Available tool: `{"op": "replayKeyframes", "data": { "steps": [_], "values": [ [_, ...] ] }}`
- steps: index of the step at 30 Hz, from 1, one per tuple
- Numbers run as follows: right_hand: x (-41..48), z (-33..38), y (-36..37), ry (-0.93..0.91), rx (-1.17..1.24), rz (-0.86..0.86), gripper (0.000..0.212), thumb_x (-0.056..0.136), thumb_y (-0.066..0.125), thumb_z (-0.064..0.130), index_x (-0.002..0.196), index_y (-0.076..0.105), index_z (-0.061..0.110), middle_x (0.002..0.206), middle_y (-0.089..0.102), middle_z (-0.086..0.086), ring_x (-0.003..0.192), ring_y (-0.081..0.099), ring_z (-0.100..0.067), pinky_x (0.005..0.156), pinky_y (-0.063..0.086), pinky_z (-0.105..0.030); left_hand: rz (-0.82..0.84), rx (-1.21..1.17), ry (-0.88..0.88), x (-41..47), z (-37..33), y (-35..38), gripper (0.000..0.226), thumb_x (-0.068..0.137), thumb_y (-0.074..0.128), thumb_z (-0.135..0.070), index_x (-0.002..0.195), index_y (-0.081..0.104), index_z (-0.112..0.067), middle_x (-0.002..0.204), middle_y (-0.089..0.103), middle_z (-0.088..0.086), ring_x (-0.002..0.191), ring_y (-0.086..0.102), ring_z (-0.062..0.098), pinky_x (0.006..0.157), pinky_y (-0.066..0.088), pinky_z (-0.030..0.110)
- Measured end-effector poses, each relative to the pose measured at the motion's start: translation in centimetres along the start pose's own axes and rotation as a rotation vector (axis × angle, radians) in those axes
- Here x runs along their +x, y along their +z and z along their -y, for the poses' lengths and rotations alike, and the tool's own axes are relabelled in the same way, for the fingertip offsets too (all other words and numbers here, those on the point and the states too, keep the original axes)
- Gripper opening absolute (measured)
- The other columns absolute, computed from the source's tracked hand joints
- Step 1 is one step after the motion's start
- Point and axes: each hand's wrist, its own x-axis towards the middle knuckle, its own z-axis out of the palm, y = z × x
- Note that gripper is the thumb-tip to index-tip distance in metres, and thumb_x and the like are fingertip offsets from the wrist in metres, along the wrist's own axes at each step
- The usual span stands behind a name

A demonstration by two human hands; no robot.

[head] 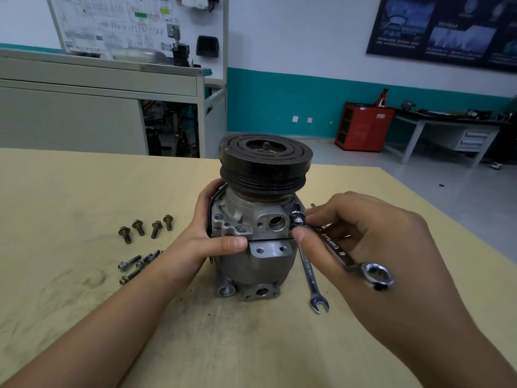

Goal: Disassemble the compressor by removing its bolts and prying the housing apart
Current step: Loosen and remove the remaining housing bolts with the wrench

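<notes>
The compressor (257,219) stands on the table (84,317). To its left, four bolts (145,228) lie in a row, with more bolts (137,266) nearer the person. The left hand (212,236) grips its left side. The right hand (363,242) holds a wrench (341,253) against its right side. A second wrench (310,278) lies on the table just to its right.

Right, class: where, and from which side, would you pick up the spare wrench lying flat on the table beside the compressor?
Probably pinch the spare wrench across its flat shank, just above the open end, coming from above. The compressor crowds its left side, and the right hand covers its far end.
</notes>
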Motion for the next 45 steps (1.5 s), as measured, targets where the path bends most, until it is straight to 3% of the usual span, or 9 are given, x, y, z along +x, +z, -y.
{"op": "replayKeyframes", "data": {
  "steps": [9,14,17,20,26,32,35,39,45],
  "values": [
    [-0.6,1.3,-1.7,-0.011,-0.153,0.185,0.023,0.074,0.052,0.034,0.083,0.072,0.025,0.079,0.069,0.009,0.063,0.061,-0.007,0.057,0.052,-0.025,-0.002,-0.013,0.001,-0.1,-0.2,0.2,0.103,0.044,0.079,-0.030,0.135,0.033,-0.044,0.137,0.051,-0.013,0.121,0.054,0.006,0.088,0.049,0.019],
    [-0.4,0.2,-3.1,0.053,0.041,0.228,0.031,0.073,0.054,0.037,0.099,0.072,0.035,0.096,0.065,0.031,0.086,0.060,0.009,0.078,0.046,-0.011,-0.001,-0.017,0.000,-0.2,-0.2,0.2,0.103,0.044,0.079,-0.030,0.135,0.033,-0.043,0.135,0.052,-0.013,0.120,0.055,0.005,0.086,0.050,0.017],
    [-0.7,0.2,-2.7,-0.004,-0.033,0.221,0.023,0.082,0.058,0.033,0.099,0.074,0.028,0.098,0.069,0.024,0.086,0.062,0.006,0.079,0.047,-0.012,0.001,-0.018,0.003,-0.1,-0.2,0.2,0.103,0.044,0.079,-0.030,0.136,0.033,-0.042,0.135,0.052,-0.014,0.119,0.055,0.004,0.085,0.050,0.016],
    [-1.2,0.3,-1.6,-0.087,-0.214,0.171,0.025,0.076,0.061,0.023,0.096,0.076,0.020,0.101,0.072,0.011,0.092,0.060,-0.002,0.087,0.042,-0.012,0.001,-0.020,0.007,-0.1,-0.2,0.2,0.102,0.045,0.080,-0.029,0.135,0.034,-0.043,0.134,0.053,-0.015,0.119,0.055,0.004,0.085,0.050,0.015],
    [-1.9,0.2,-0.2,-0.007,-0.054,0.039,0.033,0.075,0.060,0.044,0.098,0.074,0.024,0.081,0.064,0.014,0.078,0.056,-0.001,0.067,0.040,-0.002,0.000,-0.008,0.005,-0.1,-0.2,0.1,0.103,0.045,0.079,-0.030,0.136,0.032,-0.042,0.136,0.052,-0.012,0.121,0.054,0.005,0.089,0.049,0.019],
    [-2.0,-0.4,0.5,0.112,0.190,-0.123,0.015,0.076,0.060,0.029,0.084,0.073,0.027,0.072,0.067,0.022,0.061,0.063,0.007,0.054,0.041,-0.001,0.002,-0.007,0.000,-0.1,-0.1,0.1,0.101,0.045,0.079,-0.030,0.134,0.034,-0.044,0.134,0.053,-0.016,0.121,0.054,0.004,0.089,0.049,0.018],
    [-2.2,0.0,0.9,0.045,0.012,-0.152,0.016,0.077,0.061,0.026,0.084,0.075,0.022,0.059,0.065,0.015,0.058,0.061,0.003,0.055,0.041,-0.002,-0.001,-0.010,0.000,0.0,-0.1,0.1,0.101,0.045,0.080,-0.029,0.134,0.034,-0.044,0.132,0.054,-0.016,0.120,0.055,0.004,0.088,0.050,0.017],
    [-2.9,0.4,1.6,-0.005,-0.177,-0.131,0.023,0.079,0.057,0.030,0.088,0.075,0.020,0.062,0.066,0.010,0.049,0.060,-0.006,0.055,0.045,-0.018,-0.005,-0.006,0.001,0.0,-0.1,0.1,0.098,0.045,0.080,-0.030,0.131,0.036,-0.047,0.129,0.055,-0.020,0.118,0.055,0.003,0.086,0.050,0.017],
    [-2.4,-0.3,0.3,0.224,0.274,-0.083,0.007,0.082,0.067,0.025,0.084,0.073,0.028,0.070,0.070,0.016,0.064,0.065,0.001,0.054,0.043,-0.004,-0.003,-0.003,0.004,0.0,-0.1,0.1,0.100,0.044,0.080,-0.031,0.133,0.035,-0.045,0.134,0.052,-0.017,0.121,0.054,0.004,0.088,0.049,0.018]
  ]
}}
